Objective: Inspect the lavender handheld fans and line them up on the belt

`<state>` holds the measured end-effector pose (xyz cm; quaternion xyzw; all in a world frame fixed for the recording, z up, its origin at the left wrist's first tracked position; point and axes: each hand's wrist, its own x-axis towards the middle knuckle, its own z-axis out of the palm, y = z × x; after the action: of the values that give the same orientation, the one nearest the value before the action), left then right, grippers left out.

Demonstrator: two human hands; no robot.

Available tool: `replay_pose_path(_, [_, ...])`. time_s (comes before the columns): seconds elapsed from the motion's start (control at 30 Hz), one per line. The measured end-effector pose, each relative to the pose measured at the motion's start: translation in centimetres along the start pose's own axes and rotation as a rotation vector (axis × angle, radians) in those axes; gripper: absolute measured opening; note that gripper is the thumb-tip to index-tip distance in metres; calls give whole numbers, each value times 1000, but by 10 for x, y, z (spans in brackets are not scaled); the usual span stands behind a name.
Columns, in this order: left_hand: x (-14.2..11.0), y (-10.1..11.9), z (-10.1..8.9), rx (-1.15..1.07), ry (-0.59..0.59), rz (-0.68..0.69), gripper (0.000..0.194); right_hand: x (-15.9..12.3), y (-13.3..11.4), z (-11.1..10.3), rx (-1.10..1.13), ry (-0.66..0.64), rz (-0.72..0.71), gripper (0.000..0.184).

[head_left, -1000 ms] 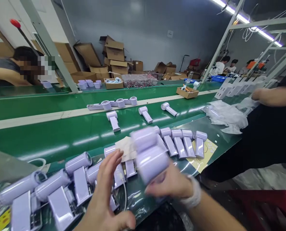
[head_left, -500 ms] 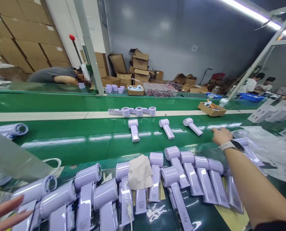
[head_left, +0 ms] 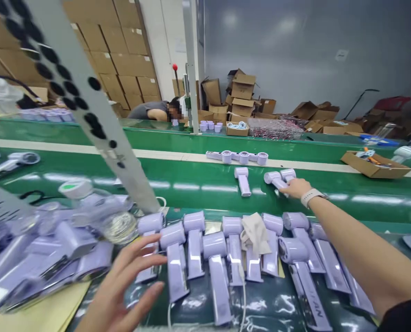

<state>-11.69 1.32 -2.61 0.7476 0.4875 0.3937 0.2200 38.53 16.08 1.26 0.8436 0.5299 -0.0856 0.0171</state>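
My right hand (head_left: 295, 188) reaches far out over the green conveyor belt (head_left: 191, 184). Its fingers are curled on the handle of a lilac handheld fan (head_left: 288, 174), which lies beside another fan (head_left: 273, 178). A third fan (head_left: 242, 180) lies alone to their left. My left hand (head_left: 122, 286) hovers low at the near edge, fingers spread and holding nothing, with its fingertips by the row of lilac fans (head_left: 195, 244) lined up side by side. A beige cloth (head_left: 255, 233) lies across the middle of that row.
A jumbled heap of lilac fans (head_left: 36, 258) and a clear bottle (head_left: 117, 226) sit at the left. A perforated metal post (head_left: 102, 133) slants across them. A cardboard tray (head_left: 374, 165) rests on the belt's right. A person (head_left: 150, 111) bends over at the far side, before stacked cartons.
The view has swung left. My right hand has moved forward onto the belt and closed on a fan's handle. My left hand has come in over the near row.
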Motion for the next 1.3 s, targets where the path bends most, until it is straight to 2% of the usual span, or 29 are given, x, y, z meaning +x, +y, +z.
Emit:
replay_pose_path(0.07, [4, 24, 15, -172, -75, -22, 21, -34, -17, -15, 61, 33, -93, 32])
replay_pose_path(0.13, [12, 45, 36, -420, -191, -67, 23, -78, -35, -19, 132, 87, -199, 38])
replay_pose_path(0.2, [19, 62, 62, -835, -266, -160, 40, -135, -59, -8, 213, 214, -354, 42])
replay_pose_path(0.23, [22, 69, 75, -1067, -268, -161, 60, -166, -71, 3, 279, 342, -499, 46])
replay_pose_path(0.27, [24, 75, 85, -1246, -231, -183, 76, -197, -84, 15, 351, 464, -645, 49])
replay_pose_path(0.3, [26, 80, 93, -1369, -157, -227, 79, -227, -95, 28, 396, 512, -754, 51])
replay_pose_path(0.37, [25, 84, 99, -1468, 1, -349, 71, -273, -108, 51, 469, 510, -852, 64])
replay_pose_path(0.4, [23, 82, 98, -1462, 47, -414, 64, -288, -109, 60, 514, 446, -879, 66])
replay_pose_path(0.47, [17, 74, 91, -1434, 16, -519, 57, -298, -101, 74, 651, 296, -806, 54])
replay_pose_path(0.53, [9, 65, 84, -1441, -123, -602, 58, -289, -90, 84, 711, 219, -586, 37])
replay_pose_path(0.6, [2, 59, 81, -1481, -264, -638, 61, -274, -84, 94, 655, 245, -381, 27])
replay_pose_path(0.63, [0, 58, 81, -1508, -312, -627, 62, -269, -84, 98, 612, 265, -340, 23])
replay_pose_path(0.7, [-1, 60, 80, -1554, -350, -564, 65, -268, -86, 103, 574, 285, -355, 18])
replay_pose_path(0.77, [2, 63, 79, -1558, -296, -500, 67, -278, -90, 102, 668, 215, -409, 19])
replay_pose_path(0.8, [5, 64, 78, -1539, -229, -481, 67, -285, -91, 100, 772, 103, -442, 19])
replay_pose_path(0.9, [16, 71, 74, -1474, 3, -455, 67, -305, -96, 91, 1149, -385, -493, 23])
replay_pose_path(0.93, [19, 73, 73, -1475, 45, -448, 68, -309, -99, 89, 1233, -485, -486, 23])
replay_pose_path(1.0, [24, 79, 73, -1506, 47, -429, 71, -315, -109, 87, 1290, -486, -474, 22])
replay_pose_path(1.07, [27, 83, 75, -1522, 12, -414, 74, -319, -120, 89, 1294, -377, -504, 28])
replay_pose_path(1.17, [27, 86, 79, -1500, 35, -370, 75, -326, -133, 96, 1374, -271, -502, 39])
replay_pose_path(1.3, [24, 84, 84, -1543, 87, -302, 70, -335, -140, 106, 1528, -325, -381, 51])
